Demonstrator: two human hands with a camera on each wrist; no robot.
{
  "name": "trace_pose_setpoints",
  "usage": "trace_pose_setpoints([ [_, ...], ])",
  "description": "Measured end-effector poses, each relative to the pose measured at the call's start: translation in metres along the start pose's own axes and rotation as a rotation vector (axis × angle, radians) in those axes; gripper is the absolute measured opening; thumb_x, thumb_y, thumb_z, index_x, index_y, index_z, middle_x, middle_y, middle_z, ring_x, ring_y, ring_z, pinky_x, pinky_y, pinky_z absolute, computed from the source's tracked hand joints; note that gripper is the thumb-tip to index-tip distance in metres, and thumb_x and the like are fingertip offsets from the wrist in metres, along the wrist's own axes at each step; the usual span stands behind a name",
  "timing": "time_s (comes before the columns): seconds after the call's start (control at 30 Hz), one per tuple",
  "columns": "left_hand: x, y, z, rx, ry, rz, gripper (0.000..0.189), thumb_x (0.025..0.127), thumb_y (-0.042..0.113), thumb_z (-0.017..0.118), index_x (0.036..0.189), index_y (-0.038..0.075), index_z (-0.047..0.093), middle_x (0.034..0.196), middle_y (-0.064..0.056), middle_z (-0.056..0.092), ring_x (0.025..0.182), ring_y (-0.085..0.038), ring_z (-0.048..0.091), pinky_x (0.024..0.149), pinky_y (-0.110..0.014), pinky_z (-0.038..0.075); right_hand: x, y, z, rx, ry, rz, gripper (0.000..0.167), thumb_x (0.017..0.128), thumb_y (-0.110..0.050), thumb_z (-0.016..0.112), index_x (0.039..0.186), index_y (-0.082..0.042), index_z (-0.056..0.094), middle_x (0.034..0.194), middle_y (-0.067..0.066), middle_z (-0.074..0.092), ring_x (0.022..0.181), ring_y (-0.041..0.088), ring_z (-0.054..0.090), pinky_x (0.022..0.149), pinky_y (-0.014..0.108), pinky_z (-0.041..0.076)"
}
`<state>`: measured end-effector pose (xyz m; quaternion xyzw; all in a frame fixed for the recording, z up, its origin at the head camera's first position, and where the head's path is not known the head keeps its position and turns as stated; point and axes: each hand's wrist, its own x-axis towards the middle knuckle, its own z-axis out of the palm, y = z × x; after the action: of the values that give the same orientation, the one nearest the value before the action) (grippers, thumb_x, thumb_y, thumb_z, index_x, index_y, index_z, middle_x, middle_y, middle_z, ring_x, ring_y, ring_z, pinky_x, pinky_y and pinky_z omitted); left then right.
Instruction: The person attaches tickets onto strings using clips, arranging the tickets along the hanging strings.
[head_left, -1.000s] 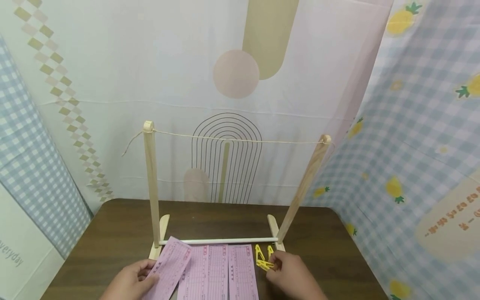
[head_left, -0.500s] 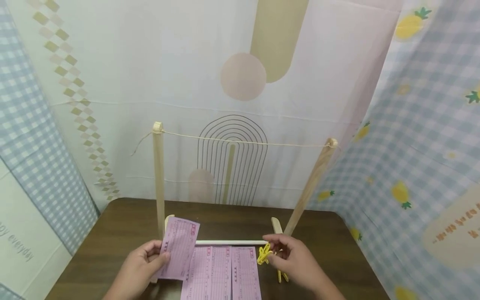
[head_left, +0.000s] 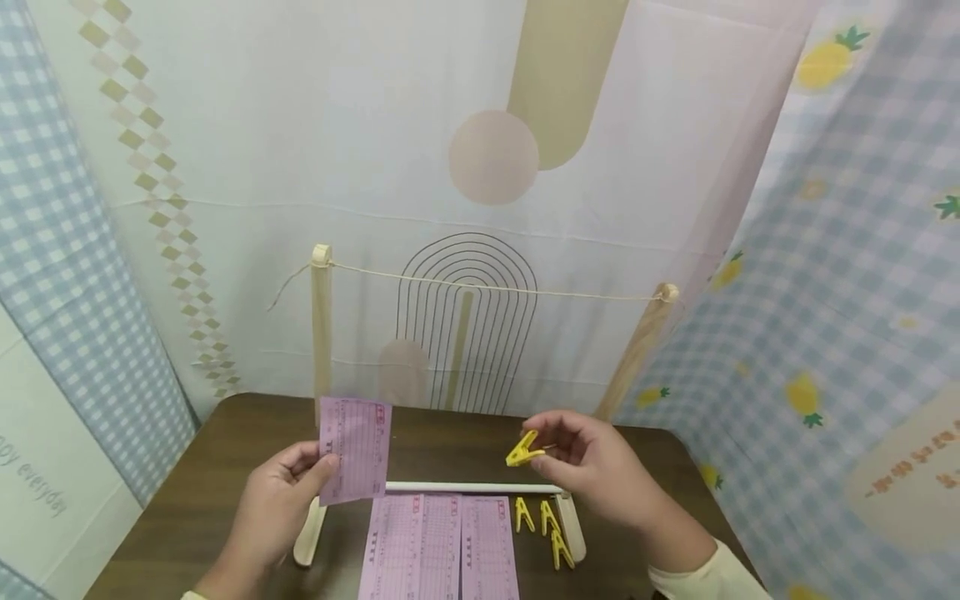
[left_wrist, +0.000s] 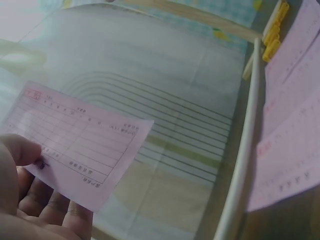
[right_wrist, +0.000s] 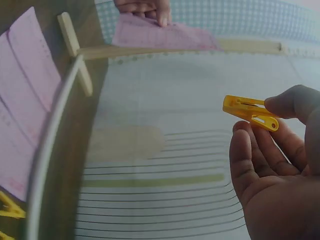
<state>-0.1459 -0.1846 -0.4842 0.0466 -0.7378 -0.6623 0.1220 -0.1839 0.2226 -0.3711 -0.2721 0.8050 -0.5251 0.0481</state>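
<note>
My left hand [head_left: 288,492] pinches a pink printed slip [head_left: 356,450] between thumb and fingers, held up in front of the stand's left post. In the left wrist view the slip [left_wrist: 82,145] shows ruled lines and a red box at one corner. A yellow clothespin [head_left: 523,451] is pinched by one end in my right hand [head_left: 592,467], raised over the stand's white bar. The right wrist view shows this clothespin [right_wrist: 250,111] between thumb and fingertips. Above both hands, a thin string [head_left: 480,287] runs between the two wooden posts, with nothing hung on it.
Several more pink slips [head_left: 438,546] lie side by side on the brown table [head_left: 202,467], in front of the white bar [head_left: 461,487]. Three yellow clothespins [head_left: 548,518] lie to their right, near the stand's right foot [head_left: 572,529]. Patterned cloth [head_left: 337,125] hangs behind and at both sides.
The left hand has raised its slip from the table and turned it more upright. My right hand has lifted one clothespin up from the group; the others stay on the table.
</note>
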Motion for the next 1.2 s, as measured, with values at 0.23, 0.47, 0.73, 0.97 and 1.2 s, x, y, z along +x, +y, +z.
trace_pose_setpoints([
  [0.23,0.007,0.018,0.008,-0.059,0.037,0.053,0.029,0.111,0.023,0.074,0.122,-0.004,0.077,0.1,0.002,0.083,0.091,-0.011,0.078,0.079,-0.028,0.067,0.022,-0.049,-0.016,-0.051,0.007,-0.097,0.038,0.101,0.001,0.08,0.137,-0.006,0.072,0.125,0.015,0.079,0.11,0.018,0.08,0.093,0.031,0.067],
  [0.47,0.019,0.044,0.015,-0.113,0.074,0.107,0.03,0.112,0.024,0.073,0.123,-0.003,0.078,0.101,0.003,0.084,0.092,-0.012,0.08,0.078,-0.028,0.067,0.05,-0.086,-0.02,-0.145,0.027,-0.17,0.035,0.101,-0.003,0.083,0.135,-0.005,0.076,0.121,0.011,0.083,0.105,0.017,0.081,0.084,0.03,0.068],
  [0.73,0.022,0.065,0.012,-0.089,0.097,0.129,0.033,0.113,0.027,0.072,0.128,-0.002,0.078,0.105,0.004,0.085,0.095,-0.009,0.08,0.081,-0.025,0.067,0.079,-0.124,-0.017,-0.222,0.026,-0.23,0.029,0.1,-0.004,0.084,0.129,-0.005,0.081,0.117,0.008,0.085,0.099,0.014,0.081,0.082,0.027,0.068],
  [0.97,0.025,0.085,0.011,-0.034,0.093,0.174,0.035,0.113,0.031,0.071,0.127,0.0,0.079,0.111,-0.014,0.085,0.093,-0.008,0.081,0.079,-0.025,0.067,0.097,-0.163,-0.021,-0.301,0.039,-0.255,0.023,0.101,-0.008,0.085,0.124,-0.009,0.085,0.113,0.004,0.086,0.093,0.015,0.081,0.078,0.024,0.066],
  [1.2,0.026,0.094,0.012,-0.009,0.088,0.174,0.036,0.114,0.033,0.069,0.126,0.001,0.079,0.114,-0.018,0.085,0.094,-0.008,0.081,0.079,-0.025,0.067,0.121,-0.193,-0.018,-0.396,0.039,-0.259,0.017,0.103,-0.017,0.085,0.12,-0.016,0.087,0.114,-0.004,0.086,0.089,0.013,0.076,0.076,0.022,0.061],
])
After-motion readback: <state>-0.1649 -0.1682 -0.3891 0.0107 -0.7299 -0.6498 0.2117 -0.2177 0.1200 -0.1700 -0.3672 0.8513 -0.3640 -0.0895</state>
